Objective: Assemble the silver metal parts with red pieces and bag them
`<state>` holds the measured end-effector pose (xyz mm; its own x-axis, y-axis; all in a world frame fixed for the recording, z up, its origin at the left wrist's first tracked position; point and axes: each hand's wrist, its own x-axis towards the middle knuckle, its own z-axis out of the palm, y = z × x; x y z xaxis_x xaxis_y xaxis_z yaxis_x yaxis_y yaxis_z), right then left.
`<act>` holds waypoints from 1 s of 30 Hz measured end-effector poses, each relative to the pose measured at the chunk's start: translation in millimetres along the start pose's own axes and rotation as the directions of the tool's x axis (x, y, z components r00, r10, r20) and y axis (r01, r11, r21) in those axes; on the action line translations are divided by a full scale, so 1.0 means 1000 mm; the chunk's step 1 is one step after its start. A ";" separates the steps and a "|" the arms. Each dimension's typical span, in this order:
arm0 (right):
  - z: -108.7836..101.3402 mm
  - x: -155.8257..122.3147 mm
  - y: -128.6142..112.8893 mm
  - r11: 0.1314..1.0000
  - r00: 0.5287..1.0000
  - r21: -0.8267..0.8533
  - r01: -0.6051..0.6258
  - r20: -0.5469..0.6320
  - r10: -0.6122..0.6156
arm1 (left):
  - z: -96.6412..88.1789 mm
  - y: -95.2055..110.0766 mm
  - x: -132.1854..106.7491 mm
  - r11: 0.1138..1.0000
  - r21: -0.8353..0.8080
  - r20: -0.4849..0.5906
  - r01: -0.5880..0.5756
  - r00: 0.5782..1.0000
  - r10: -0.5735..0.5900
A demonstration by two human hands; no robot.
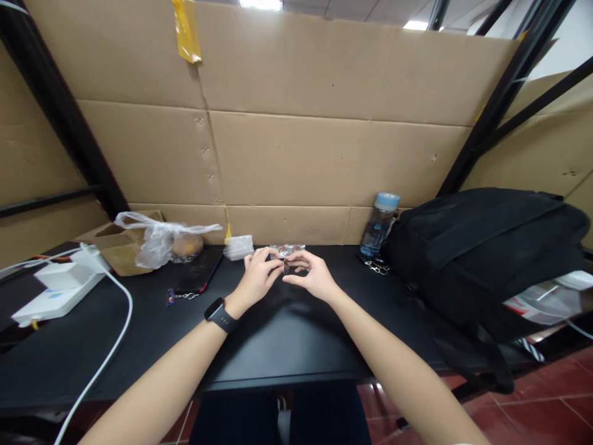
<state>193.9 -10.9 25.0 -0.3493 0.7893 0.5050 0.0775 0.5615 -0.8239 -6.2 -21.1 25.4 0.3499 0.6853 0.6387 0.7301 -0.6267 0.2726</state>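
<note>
Over the middle of the black table [296, 346], my left hand [260, 272] and my right hand [314, 276] meet at the fingertips. Between them they pinch a small, dark, thin object [286, 267], too small to name. The left fingers are closed on its left side, while the right thumb and fingertips hold its right side. Just behind the hands lies a clear plastic packet [288, 250] with red marks, partly hidden by my fingers. A small stack of whitish translucent pieces [239, 246] sits beyond my left hand. A dark watch [221, 314] is on my left wrist.
On the left are a power strip [60, 295] with a white cable [121, 334], a paper bag [125, 250], a knotted plastic bag [160, 242] and a dark tablet-like item [200, 272]. A water bottle [378, 225] and black backpack [482, 259] stand right. Cardboard [324, 154] walls the back.
</note>
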 end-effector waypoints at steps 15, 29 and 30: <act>-0.003 0.000 -0.003 0.987 0.995 -0.136 0.083 0.066 -0.075 | -0.006 0.002 0.002 0.998 -0.038 -0.035 0.052 0.998 -0.053; -0.005 -0.002 -0.004 0.789 0.963 -0.562 0.250 0.228 -0.143 | -0.005 -0.014 0.001 0.987 -0.148 0.266 0.054 0.964 -0.012; -0.005 -0.002 -0.004 0.787 0.963 -0.566 0.244 0.234 -0.131 | -0.003 -0.014 0.000 0.990 -0.144 0.309 0.015 0.950 0.030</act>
<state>198.5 -13.5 28.7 -0.5651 0.6289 0.5339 0.5046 0.7755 -0.3794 -18.2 -13.7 23.5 0.5363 0.7470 0.3928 0.6433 -0.6631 0.3827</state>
